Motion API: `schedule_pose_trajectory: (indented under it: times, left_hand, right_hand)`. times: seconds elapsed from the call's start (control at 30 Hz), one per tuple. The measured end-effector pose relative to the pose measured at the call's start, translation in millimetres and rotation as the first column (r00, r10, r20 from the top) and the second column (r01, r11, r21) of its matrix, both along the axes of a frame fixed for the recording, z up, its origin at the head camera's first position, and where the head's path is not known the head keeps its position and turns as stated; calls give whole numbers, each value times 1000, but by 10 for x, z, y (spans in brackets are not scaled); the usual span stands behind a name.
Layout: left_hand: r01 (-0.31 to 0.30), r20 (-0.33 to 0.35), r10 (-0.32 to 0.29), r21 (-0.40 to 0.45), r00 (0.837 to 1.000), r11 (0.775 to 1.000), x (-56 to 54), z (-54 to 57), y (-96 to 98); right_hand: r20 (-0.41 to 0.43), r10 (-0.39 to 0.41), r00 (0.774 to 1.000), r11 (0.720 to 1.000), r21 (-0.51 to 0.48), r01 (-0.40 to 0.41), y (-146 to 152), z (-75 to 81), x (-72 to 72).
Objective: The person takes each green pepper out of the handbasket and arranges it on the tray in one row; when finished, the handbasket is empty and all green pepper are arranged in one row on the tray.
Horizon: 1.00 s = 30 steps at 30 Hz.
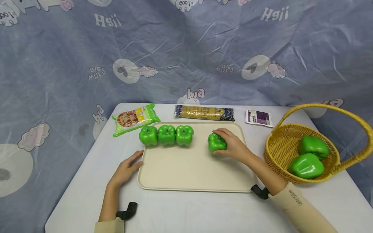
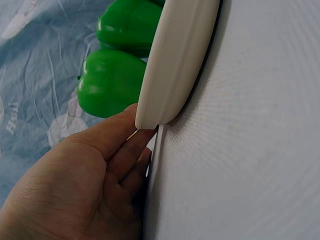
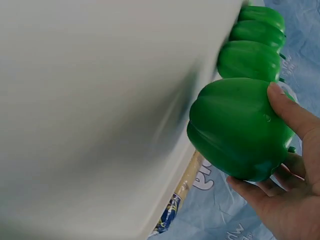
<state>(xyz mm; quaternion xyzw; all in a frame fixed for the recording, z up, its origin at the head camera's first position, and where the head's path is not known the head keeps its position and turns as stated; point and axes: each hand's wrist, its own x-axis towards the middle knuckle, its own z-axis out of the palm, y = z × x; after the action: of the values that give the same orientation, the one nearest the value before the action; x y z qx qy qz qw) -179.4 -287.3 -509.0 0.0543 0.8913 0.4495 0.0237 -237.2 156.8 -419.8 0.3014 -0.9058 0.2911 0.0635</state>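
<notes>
My right hand (image 1: 233, 145) grips a green bell pepper (image 1: 215, 143) over the right half of a cream tray (image 1: 186, 171). In the right wrist view, the thumb lies on one side of this bell pepper (image 3: 240, 125) and the fingers on the other. Three more green bell peppers (image 1: 167, 135) stand side by side in a row at the tray's back left. At the tray's left edge, my left hand (image 1: 123, 171) rests with its fingertips touching the rim. The left wrist view shows those fingertips right at the tray's rim (image 2: 170, 65).
A yellow wicker basket (image 1: 271, 158) with a tall handle stands at the right, holding two green bell peppers (image 1: 307, 165). Behind the tray lie a green food bag (image 1: 135, 119), a long pack of pasta (image 1: 204, 112) and a small white-and-purple packet (image 1: 258, 117).
</notes>
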Motion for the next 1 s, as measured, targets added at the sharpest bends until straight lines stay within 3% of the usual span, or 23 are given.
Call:
schedule_pose_trajectory:
  times: [0.23, 0.53, 0.77, 1.0]
  left_hand:
    - [-4, 12, 4, 11, 1000, 1000, 9, 2, 10]
    - [-4, 7, 4, 8, 1000, 1000, 12, -6, 9]
    - [-2, 1, 2, -4, 1000, 1000, 3, 4, 9]
    - [3, -3, -3, -3, 1000, 1000, 3, 5, 5]
  right_hand:
    - [32, -31, 999, 998, 55, 29, 36, -40, 65]
    - [96, 6, 995, 994, 109, -17, 151, 60, 138]
    - [139, 25, 990, 994, 100, -39, 134, 112, 59]
    - [175, 14, 984, 994, 109, -33, -24, 124, -125]
